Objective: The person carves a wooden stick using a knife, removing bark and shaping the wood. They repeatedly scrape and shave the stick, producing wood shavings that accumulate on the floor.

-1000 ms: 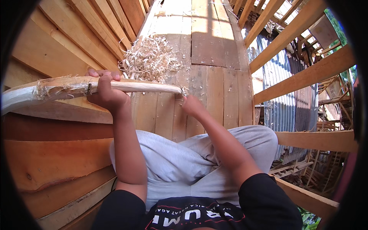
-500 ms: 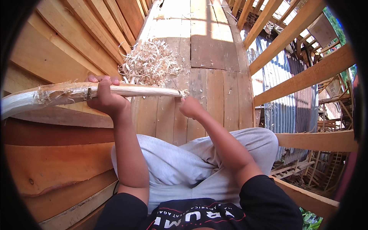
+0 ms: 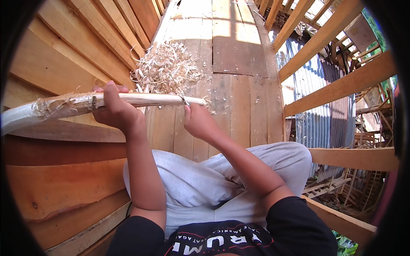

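The left hand [image 3: 114, 112] was closed around one pale, peeled wooden pole [image 3: 128, 100], held level above the plank floor [image 3: 239, 102]. The right hand [image 3: 198, 121] gripped a small blade [image 3: 184, 100] against the pole's tip. One heap of shavings [image 3: 166, 68] lay just beyond.

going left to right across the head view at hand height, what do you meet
frayed end of the pale peeled wooden pole → left hand gripping the pole → small blade at the pole's tip → right hand → plank floor → wooden railing beams
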